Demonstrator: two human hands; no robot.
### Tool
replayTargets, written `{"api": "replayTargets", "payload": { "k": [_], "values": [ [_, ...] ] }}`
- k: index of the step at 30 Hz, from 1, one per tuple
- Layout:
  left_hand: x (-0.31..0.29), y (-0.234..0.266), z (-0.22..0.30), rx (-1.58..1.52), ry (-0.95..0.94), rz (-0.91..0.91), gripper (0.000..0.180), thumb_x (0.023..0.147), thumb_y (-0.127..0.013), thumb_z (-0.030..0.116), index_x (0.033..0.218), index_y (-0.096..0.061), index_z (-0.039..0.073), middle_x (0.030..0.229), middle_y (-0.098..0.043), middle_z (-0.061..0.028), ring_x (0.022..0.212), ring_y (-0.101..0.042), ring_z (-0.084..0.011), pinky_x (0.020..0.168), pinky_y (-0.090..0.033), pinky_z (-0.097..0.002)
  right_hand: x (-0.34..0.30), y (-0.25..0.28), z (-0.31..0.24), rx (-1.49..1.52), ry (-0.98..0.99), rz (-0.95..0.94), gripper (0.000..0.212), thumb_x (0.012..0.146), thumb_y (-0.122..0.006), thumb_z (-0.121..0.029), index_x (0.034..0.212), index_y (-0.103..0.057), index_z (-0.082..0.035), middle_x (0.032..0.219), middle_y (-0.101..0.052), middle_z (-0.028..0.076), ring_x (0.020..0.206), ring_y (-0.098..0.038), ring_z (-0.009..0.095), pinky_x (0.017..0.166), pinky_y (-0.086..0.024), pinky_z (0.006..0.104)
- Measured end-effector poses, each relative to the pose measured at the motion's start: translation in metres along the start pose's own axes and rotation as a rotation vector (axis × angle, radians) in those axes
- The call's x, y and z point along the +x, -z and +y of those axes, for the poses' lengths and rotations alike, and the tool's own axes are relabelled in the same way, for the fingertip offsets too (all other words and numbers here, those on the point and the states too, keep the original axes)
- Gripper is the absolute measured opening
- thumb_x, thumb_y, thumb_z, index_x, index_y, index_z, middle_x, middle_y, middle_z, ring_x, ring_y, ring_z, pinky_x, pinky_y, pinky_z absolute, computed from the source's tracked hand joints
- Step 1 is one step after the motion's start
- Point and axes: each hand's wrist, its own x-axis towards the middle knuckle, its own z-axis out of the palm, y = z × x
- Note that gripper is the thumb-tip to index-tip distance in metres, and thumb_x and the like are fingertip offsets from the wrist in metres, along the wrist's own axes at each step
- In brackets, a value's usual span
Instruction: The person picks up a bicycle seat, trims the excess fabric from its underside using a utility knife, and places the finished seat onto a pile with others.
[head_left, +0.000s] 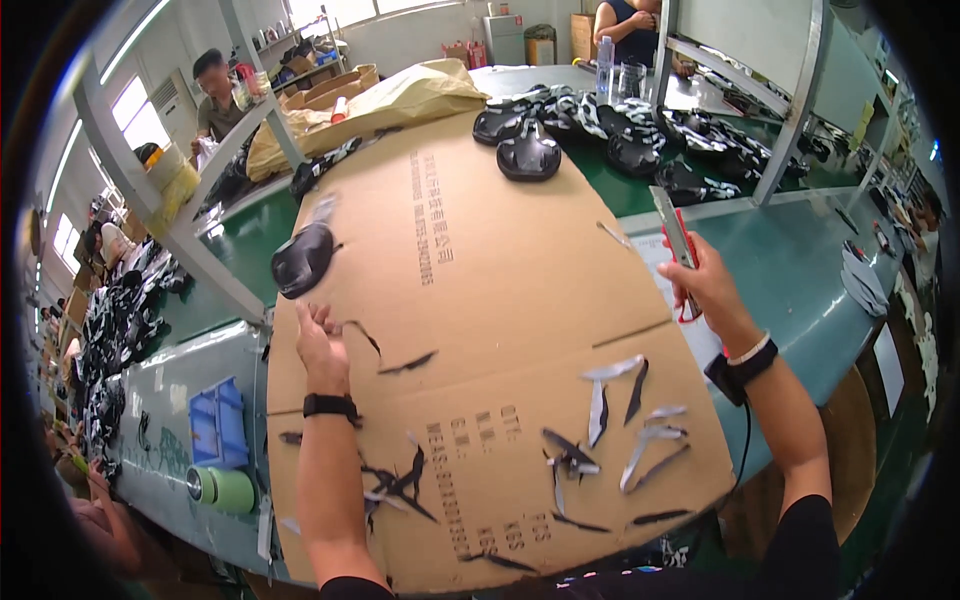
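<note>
My left hand point(322, 345) is over the left side of the cardboard sheet point(520, 260), its index finger stretched toward a glossy black moulded piece point(303, 262). The piece has a grey-and-black strap and is blurred at its far end. My fingertip lies just below it; I cannot tell whether they touch. On the right, my right hand point(708, 285) grips a long, flat silver-and-red hand tool point(676, 230), held upright beyond the cardboard's right edge. Its exact kind is unclear. Between and below my hands lie cut black and grey strips point(598, 410) and a dark heap of scraps point(400, 485).
Several black moulded pieces point(528, 155) are piled at the far edge. A blue plastic basket point(218, 425) and a green flask point(222, 490) stand at left. Metal posts point(180, 245) frame the bench. Other people point(215, 105) are at the back and sides.
</note>
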Motion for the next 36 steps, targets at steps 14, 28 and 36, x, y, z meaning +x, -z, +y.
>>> {"api": "replayTargets", "payload": {
  "k": [14, 28, 36],
  "values": [
    [-0.101, -0.064, -0.007, 1.191, 0.192, -0.740, 0.046, 0.085, -0.071, 0.007, 0.127, -0.055, 0.002, 0.101, -0.068, -0.0127, 0.097, -0.067, -0.0209, 0.078, -0.055, -0.0305, 0.348, -0.107, 0.129, 0.099, 0.006, 0.014, 0.051, 0.071, -0.071, -0.012, 0.119, -0.055, -0.004, 0.082, -0.057, 0.003, 0.066, -0.055, 0.013, 0.059, -0.048, 0.0281],
    [-0.197, -0.048, 0.021, 0.647, 0.433, -0.486, 0.060, 0.101, -0.048, 0.040, 0.140, -0.032, -0.003, 0.120, -0.058, -0.0167, 0.107, -0.060, -0.0214, 0.088, -0.048, -0.0308, -0.007, -0.094, -0.024, -0.008, -0.215, -1.024, 0.038, 0.082, -0.069, -0.015, 0.116, -0.061, -0.002, 0.091, -0.065, 0.007, 0.077, -0.062, 0.011, 0.067, -0.052, 0.0274],
    [-0.333, 0.022, -0.024, 0.564, 0.363, -0.267, 0.062, 0.092, -0.061, 0.010, 0.138, -0.023, -0.008, 0.125, -0.050, -0.0179, 0.114, -0.053, -0.0224, 0.098, -0.044, -0.0325, -0.174, -0.046, -0.024, -0.205, -0.128, -0.806, 0.049, 0.089, -0.067, -0.024, 0.133, -0.051, -0.009, 0.104, -0.066, 0.017, 0.091, -0.066, 0.031, 0.079, -0.050, 0.0354]
  ]
}}
